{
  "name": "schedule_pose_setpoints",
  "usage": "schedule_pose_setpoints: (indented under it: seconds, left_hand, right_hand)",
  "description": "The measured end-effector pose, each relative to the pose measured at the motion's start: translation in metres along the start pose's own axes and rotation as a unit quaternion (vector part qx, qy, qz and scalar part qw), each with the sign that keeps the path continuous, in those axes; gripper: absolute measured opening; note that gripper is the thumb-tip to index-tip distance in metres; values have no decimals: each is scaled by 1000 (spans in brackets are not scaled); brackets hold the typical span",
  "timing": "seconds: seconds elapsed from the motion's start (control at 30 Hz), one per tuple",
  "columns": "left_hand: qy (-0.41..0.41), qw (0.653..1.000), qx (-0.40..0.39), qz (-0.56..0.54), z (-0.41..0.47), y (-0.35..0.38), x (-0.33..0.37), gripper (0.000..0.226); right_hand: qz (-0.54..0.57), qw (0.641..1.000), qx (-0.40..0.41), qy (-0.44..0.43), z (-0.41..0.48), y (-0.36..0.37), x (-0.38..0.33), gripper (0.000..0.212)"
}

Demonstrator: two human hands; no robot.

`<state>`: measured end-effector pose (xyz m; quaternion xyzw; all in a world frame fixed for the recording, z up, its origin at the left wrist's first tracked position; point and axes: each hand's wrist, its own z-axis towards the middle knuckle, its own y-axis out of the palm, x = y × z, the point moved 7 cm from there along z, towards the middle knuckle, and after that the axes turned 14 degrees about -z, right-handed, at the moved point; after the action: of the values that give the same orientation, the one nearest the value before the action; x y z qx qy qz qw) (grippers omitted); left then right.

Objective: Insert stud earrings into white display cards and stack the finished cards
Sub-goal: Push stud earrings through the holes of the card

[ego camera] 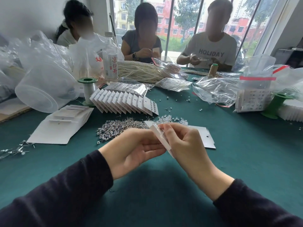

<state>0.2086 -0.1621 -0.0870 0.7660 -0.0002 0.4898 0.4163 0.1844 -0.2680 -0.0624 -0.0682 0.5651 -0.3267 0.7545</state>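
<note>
1. The white display card [161,139] is held edge-on above the green table [147,185], between both hands.
2. The left hand [131,149] pinches the card's lower part with curled fingers.
3. The right hand [185,143] pinches its upper edge.
4. The stud earring pile [118,128] lies just beyond the hands.
5. The fanned finished cards [124,102] stand farther back.
</note>
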Motion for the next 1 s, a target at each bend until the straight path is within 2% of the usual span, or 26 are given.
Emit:
schedule_pose_setpoints:
  seconds: [0.07,0.17,0.27,0.43,0.57,0.83,1.0]
  left_hand:
    - [-35,996,-29,-79,-1,2,-2,30]
    - [-47,988,-63,-135,-4,4,-1,31]
    - [-18,996,-46,-78,-4,6,0,23]
    - [50,996,74,-30,-1,-9,4,23]
    - [57,994,93,-22,-2,-11,5,19]
    - [74,992,103,20,0,-14,3,19]
    - [86,989,118,5,-1,-15,4,22]
  right_hand:
    - [-37,998,26,-39,1,-4,-6,20]
    - [-85,992,49,-82,1,-6,-10,16]
    - [-86,989,53,-104,-1,-7,-14,18]
    - [-52,993,25,-104,-1,-5,-15,18]
    - [-69,992,10,-105,-1,-3,-14,15]
    - [-131,981,48,-133,0,-4,-17,10]
    - [-120,983,58,-129,-2,-3,-17,8]
